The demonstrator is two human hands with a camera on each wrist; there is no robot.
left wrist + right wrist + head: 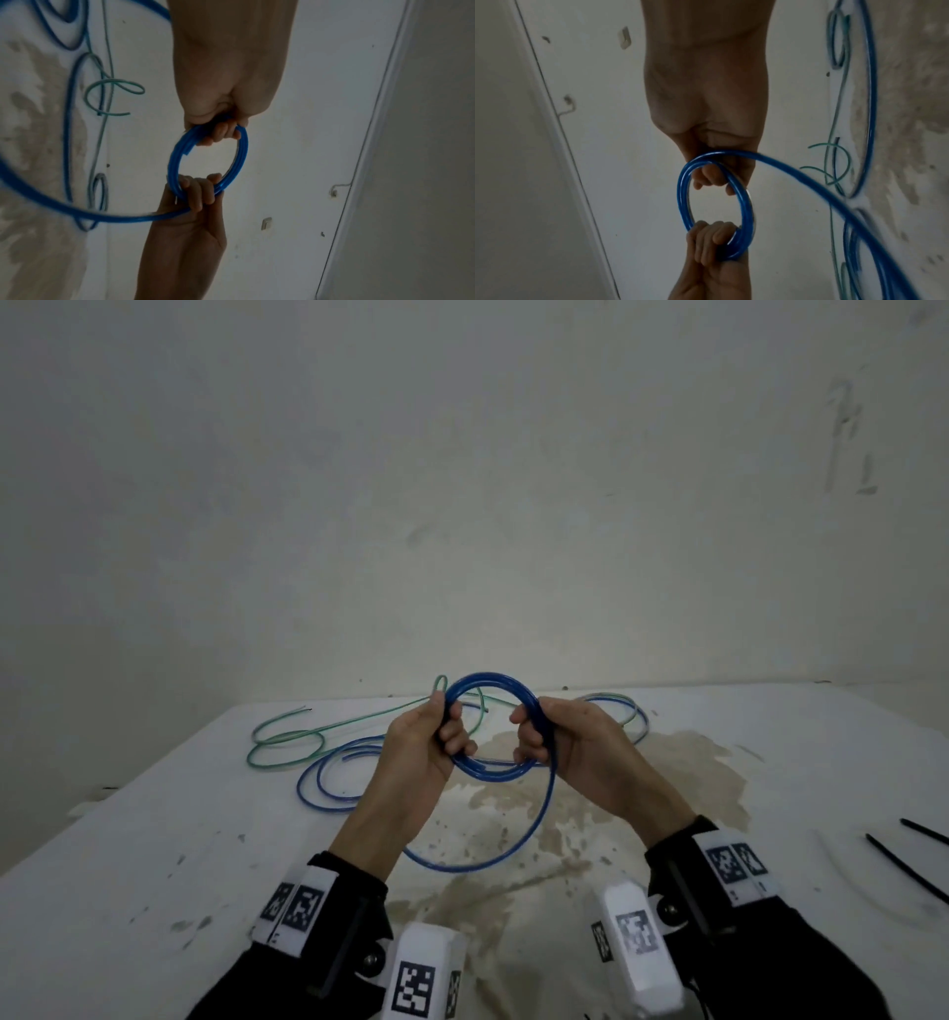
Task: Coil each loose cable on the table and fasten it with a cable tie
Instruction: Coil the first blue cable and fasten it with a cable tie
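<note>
A blue cable is wound into a small coil (490, 683) of several turns, held upright above the table between both hands. My left hand (445, 741) grips the coil's left side with its fingers curled through it. My right hand (534, 737) grips the right side the same way. One wider blue loop (518, 852) hangs from the right hand down toward me. In the left wrist view the coil (173, 162) sits between my left hand (221, 130) and right hand (199, 194). The right wrist view shows the coil (683, 203) likewise.
More loose blue cable (314, 780) and a green cable (287, 741) lie tangled on the white table (154, 839) behind my hands. Two black cable ties (906, 868) lie at the right edge. A brown stain (683, 762) covers the table's middle. A wall stands behind.
</note>
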